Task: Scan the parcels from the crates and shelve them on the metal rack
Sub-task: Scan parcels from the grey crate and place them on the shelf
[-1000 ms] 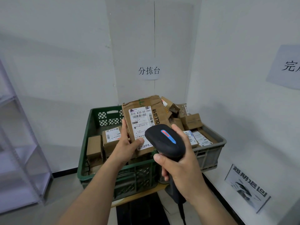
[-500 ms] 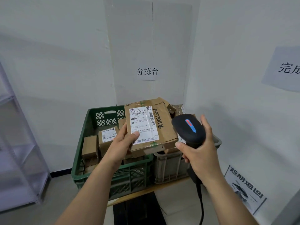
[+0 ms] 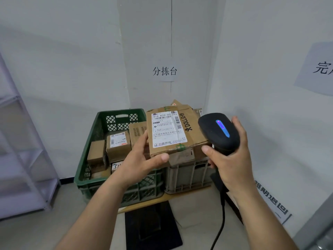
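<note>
Over green crate [image 3: 100, 192], left hand [image 3: 138, 159] fingers [image 3: 142, 138] pinch parcel [image 3: 173, 130]; right hand [image 3: 232, 165] grips scanner [image 3: 219, 134].

— Taking the left crate [image 3: 144, 192] as the mark, what lies where?
— Small parcels [image 3: 118, 144] lie in it. The right crate [image 3: 187, 175] stands just beside it on the right, and the metal rack [image 3: 19, 201] well to its left.
— And the held parcel [image 3: 169, 130]?
— In the left hand [image 3: 140, 159], above the crate's right edge. The scanner [image 3: 219, 131], in the right hand [image 3: 232, 165], is farther right, over the right crate.
— Anything else?
— A wall sign [image 3: 164, 71] behind and above it, and a floor mat [image 3: 153, 228] in front.
</note>
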Available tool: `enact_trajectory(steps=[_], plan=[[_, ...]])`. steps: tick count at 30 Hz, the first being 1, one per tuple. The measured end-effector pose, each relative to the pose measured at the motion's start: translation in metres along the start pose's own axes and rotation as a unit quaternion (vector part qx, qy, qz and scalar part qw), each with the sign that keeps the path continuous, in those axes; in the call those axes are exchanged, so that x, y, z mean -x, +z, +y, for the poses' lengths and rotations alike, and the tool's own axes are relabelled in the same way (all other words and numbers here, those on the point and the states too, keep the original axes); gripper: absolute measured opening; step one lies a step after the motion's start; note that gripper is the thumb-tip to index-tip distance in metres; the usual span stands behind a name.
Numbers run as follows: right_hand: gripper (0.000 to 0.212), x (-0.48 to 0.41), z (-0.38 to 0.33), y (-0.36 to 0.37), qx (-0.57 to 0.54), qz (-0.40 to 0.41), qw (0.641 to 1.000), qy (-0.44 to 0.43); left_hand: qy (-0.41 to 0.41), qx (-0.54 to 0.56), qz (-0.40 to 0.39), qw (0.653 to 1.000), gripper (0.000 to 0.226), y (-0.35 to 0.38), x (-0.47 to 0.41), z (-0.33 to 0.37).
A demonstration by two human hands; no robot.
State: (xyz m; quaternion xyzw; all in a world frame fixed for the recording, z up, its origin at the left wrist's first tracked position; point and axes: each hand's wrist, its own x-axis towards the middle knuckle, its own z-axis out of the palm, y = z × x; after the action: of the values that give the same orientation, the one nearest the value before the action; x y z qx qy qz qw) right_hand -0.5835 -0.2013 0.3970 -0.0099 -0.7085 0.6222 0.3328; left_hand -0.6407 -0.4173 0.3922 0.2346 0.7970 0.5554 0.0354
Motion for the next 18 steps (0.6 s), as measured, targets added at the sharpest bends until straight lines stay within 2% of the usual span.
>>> enact_trajectory(steps=[2, 5, 9, 18], plan=[[0.096, 0.004, 0.000, -0.008, 0.010, 0.002, 1.000, -0.002, 0.018, -0.041, 0.020, 0.999, 0.096, 0.006, 0.006, 0.002], [0.095, 0.016, -0.003, -0.017, 0.016, 0.011, 1.000, -0.005, 0.032, -0.043, 0.040, 0.998, 0.085, 0.015, 0.016, 0.008], [0.091, 0.037, -0.016, -0.024, 0.033, 0.037, 0.999, -0.006, 0.053, -0.010, 0.036, 0.998, 0.093, 0.021, 0.028, 0.018], [0.092, 0.117, -0.078, -0.039, 0.090, 0.107, 0.990, -0.034, 0.102, 0.053, -0.025, 0.993, 0.085, 0.021, 0.082, 0.043]])
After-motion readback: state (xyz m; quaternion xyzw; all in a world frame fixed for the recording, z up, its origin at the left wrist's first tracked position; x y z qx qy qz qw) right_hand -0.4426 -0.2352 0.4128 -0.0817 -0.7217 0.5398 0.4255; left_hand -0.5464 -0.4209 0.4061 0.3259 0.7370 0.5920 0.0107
